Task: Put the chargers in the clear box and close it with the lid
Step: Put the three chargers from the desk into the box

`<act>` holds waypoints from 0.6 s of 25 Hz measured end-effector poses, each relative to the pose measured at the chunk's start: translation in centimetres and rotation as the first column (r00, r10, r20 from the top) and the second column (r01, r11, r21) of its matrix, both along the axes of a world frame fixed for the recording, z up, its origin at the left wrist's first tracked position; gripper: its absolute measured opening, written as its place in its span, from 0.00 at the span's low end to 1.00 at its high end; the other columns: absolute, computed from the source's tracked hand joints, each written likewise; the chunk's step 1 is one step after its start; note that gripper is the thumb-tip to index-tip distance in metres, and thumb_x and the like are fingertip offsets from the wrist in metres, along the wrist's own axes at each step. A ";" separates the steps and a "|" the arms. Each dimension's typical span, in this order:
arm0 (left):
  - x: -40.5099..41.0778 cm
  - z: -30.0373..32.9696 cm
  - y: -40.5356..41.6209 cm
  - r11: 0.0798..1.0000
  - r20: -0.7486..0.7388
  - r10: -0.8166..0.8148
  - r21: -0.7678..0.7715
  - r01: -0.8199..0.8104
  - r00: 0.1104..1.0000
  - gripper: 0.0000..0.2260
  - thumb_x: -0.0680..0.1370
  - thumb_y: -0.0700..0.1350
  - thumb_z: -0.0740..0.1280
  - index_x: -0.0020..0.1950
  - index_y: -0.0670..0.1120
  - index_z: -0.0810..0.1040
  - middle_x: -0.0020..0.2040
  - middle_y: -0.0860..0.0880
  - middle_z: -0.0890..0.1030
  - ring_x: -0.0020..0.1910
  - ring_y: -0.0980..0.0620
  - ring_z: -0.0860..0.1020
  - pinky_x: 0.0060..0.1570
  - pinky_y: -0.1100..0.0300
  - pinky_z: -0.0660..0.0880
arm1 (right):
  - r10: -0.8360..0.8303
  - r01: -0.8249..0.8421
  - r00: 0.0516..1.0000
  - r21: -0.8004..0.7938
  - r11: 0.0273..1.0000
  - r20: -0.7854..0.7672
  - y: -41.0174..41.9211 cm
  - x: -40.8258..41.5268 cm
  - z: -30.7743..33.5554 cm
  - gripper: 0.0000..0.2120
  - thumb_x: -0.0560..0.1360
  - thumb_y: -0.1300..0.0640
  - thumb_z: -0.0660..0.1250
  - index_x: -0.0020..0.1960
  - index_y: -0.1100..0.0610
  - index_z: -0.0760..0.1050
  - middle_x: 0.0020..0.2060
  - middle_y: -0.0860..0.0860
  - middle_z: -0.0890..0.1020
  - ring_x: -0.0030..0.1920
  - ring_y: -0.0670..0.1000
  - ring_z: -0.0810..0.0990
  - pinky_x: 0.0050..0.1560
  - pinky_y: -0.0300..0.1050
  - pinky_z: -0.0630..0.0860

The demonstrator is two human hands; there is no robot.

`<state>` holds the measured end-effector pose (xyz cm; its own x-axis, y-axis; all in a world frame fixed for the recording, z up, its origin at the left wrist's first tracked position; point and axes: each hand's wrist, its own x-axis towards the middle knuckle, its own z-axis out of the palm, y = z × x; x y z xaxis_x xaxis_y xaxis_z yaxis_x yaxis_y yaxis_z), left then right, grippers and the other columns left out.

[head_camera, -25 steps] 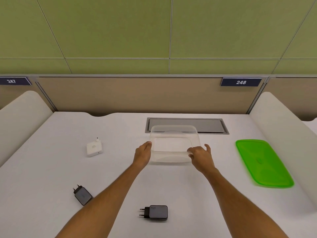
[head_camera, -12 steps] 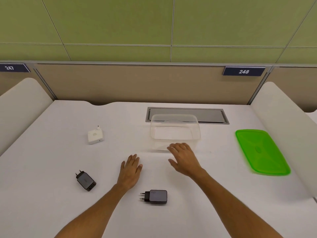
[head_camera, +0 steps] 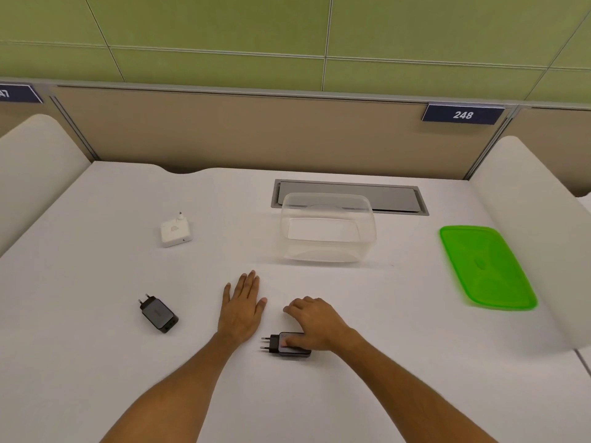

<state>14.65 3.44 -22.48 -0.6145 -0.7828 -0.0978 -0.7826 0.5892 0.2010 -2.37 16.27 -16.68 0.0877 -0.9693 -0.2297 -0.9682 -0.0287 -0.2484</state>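
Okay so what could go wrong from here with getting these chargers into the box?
1. The right hand only rests on the near black charger, not yet gripping it; a loose pinch might let it slip.
2. The clear box looks light and nothing steadies it, since the left hand lies flat on the table; a dropped charger could shove it.
3. The lid lies far right, by the table's edge.

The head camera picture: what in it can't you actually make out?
- Dark charger near right hand: the hand covers its far half, so the grip is unclear.
- Left wall sign: cut off by the picture edge.
- White charger: its marking is too small to read.
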 end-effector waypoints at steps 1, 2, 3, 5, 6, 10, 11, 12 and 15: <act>0.0 0.0 0.0 1.000 0.010 0.000 -0.006 0.000 1.000 0.26 0.82 0.54 0.47 0.78 0.46 0.46 0.79 0.50 0.47 0.78 0.52 0.44 0.75 0.48 0.40 | 0.004 -0.004 1.000 0.004 1.000 0.012 0.1 0.3 -0.1 0.37 0.70 0.31 0.61 0.69 0.55 0.68 0.62 0.52 0.76 0.58 0.56 0.76 0.57 0.51 0.73; -0.1 0.0 0.0 1.000 0.016 0.001 -0.007 -0.001 1.000 0.27 0.82 0.55 0.46 0.78 0.46 0.45 0.79 0.51 0.47 0.78 0.52 0.44 0.75 0.48 0.40 | 0.006 -0.006 1.000 0.004 1.000 0.022 0.2 0.6 -0.1 0.38 0.68 0.30 0.62 0.68 0.54 0.68 0.60 0.52 0.77 0.56 0.55 0.76 0.55 0.51 0.74; -0.1 0.0 0.0 1.000 0.021 0.002 -0.006 -0.002 1.000 0.27 0.82 0.55 0.46 0.78 0.46 0.45 0.79 0.51 0.47 0.78 0.53 0.44 0.75 0.48 0.40 | 0.009 -0.009 1.000 0.002 1.000 0.030 0.3 0.9 -0.1 0.39 0.66 0.28 0.62 0.68 0.54 0.69 0.59 0.51 0.77 0.55 0.54 0.76 0.53 0.50 0.75; 0.0 -0.2 0.0 1.000 0.025 0.004 -0.014 -0.003 1.000 0.27 0.82 0.55 0.45 0.78 0.47 0.43 0.79 0.51 0.46 0.78 0.53 0.43 0.75 0.49 0.39 | 0.024 -0.024 0.999 -0.005 1.000 0.046 0.4 1.5 -0.1 0.39 0.65 0.27 0.63 0.66 0.53 0.70 0.55 0.50 0.77 0.52 0.53 0.77 0.49 0.48 0.75; 0.0 -0.2 -0.1 1.000 0.026 0.003 -0.016 -0.003 1.000 0.27 0.81 0.56 0.45 0.78 0.47 0.43 0.79 0.51 0.46 0.78 0.53 0.43 0.75 0.49 0.39 | 0.034 -0.034 0.998 -0.005 0.999 0.055 0.4 1.8 -0.1 0.39 0.64 0.28 0.64 0.65 0.53 0.70 0.54 0.49 0.77 0.51 0.53 0.77 0.47 0.47 0.74; 0.0 -0.3 -0.1 1.000 0.012 0.006 -0.011 -0.005 1.000 0.27 0.81 0.56 0.45 0.78 0.47 0.44 0.79 0.51 0.46 0.78 0.53 0.43 0.75 0.50 0.38 | 0.085 -0.086 0.996 0.023 0.996 0.026 0.6 2.5 -0.2 0.31 0.66 0.37 0.68 0.63 0.53 0.71 0.52 0.50 0.77 0.48 0.53 0.77 0.44 0.47 0.74; 0.0 -0.3 -0.1 1.000 0.003 0.008 -0.009 -0.008 1.000 0.27 0.81 0.56 0.45 0.78 0.47 0.44 0.79 0.51 0.46 0.78 0.53 0.44 0.75 0.50 0.38 | 0.091 -0.091 0.996 0.030 0.995 0.006 0.5 2.5 -0.2 0.29 0.67 0.40 0.68 0.63 0.53 0.71 0.51 0.51 0.78 0.47 0.54 0.77 0.43 0.47 0.75; 0.0 -0.3 -0.2 1.000 -0.005 0.009 -0.005 -0.009 1.000 0.27 0.81 0.56 0.46 0.78 0.47 0.44 0.79 0.51 0.47 0.78 0.53 0.44 0.75 0.50 0.38 | 0.090 -0.090 0.996 0.036 0.995 -0.009 0.5 2.5 -0.2 0.26 0.68 0.42 0.68 0.61 0.53 0.72 0.49 0.51 0.78 0.46 0.54 0.77 0.42 0.46 0.74; 0.0 -0.3 -0.1 1.000 -0.013 0.007 -0.006 -0.007 1.000 0.27 0.81 0.56 0.46 0.78 0.47 0.45 0.79 0.51 0.47 0.78 0.53 0.44 0.75 0.49 0.39 | 0.077 -0.075 0.996 0.039 0.996 -0.035 0.2 2.4 -0.1 0.20 0.68 0.45 0.66 0.54 0.55 0.75 0.45 0.52 0.77 0.43 0.55 0.77 0.37 0.44 0.69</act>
<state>14.68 3.31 -22.81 -0.6102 -0.7876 -0.0854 -0.7841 0.5850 0.2075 0.04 16.50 -16.80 0.1518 -0.9509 -0.2699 -0.9720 -0.0940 -0.2153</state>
